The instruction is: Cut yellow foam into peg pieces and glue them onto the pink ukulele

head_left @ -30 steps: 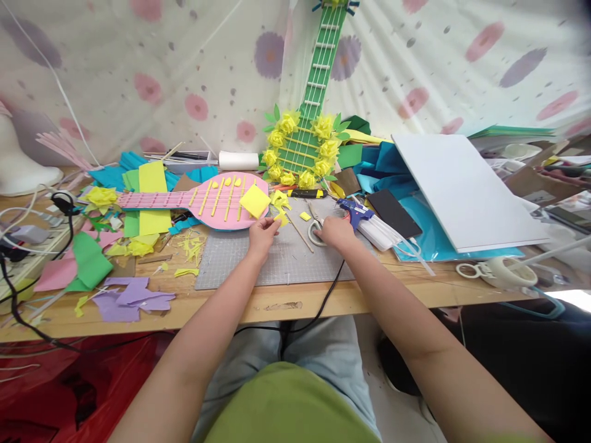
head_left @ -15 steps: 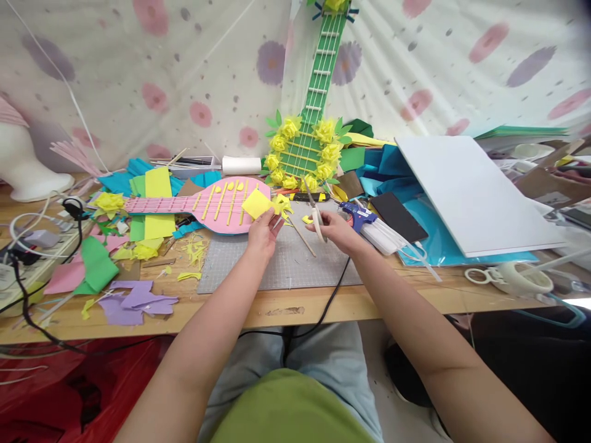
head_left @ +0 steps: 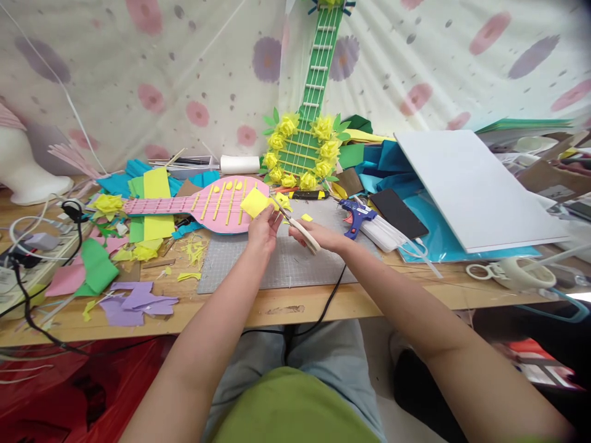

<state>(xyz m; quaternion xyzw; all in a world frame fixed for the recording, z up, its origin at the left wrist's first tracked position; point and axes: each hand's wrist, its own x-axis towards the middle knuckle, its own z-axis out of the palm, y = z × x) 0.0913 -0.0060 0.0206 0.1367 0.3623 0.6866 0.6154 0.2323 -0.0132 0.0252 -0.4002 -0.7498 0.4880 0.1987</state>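
Note:
My left hand (head_left: 263, 229) pinches a square of yellow paper (head_left: 254, 202) by its lower right corner. In my right hand (head_left: 314, 234) is a pair of scissors (head_left: 302, 231), its light handles in my fingers and its blades pointing up and left to the paper's right edge. Whether the blades touch the paper I cannot tell. Just behind the paper lies a pink paper guitar (head_left: 221, 212) with yellow strips. A small yellow scrap (head_left: 307, 217) lies on the grey cutting mat (head_left: 286, 271) beneath my hands.
A green paper guitar (head_left: 305, 144) ringed with yellow flowers leans against the curtain. Right of my hand are a blue glue gun (head_left: 356, 215), a black phone (head_left: 398, 213) and a white board (head_left: 475, 191). Purple scraps (head_left: 138, 301) and a power strip (head_left: 41, 258) lie left.
The scissors have swung from pointing up and away to pointing left, and my right hand has moved left toward the paper. My left hand has barely moved.

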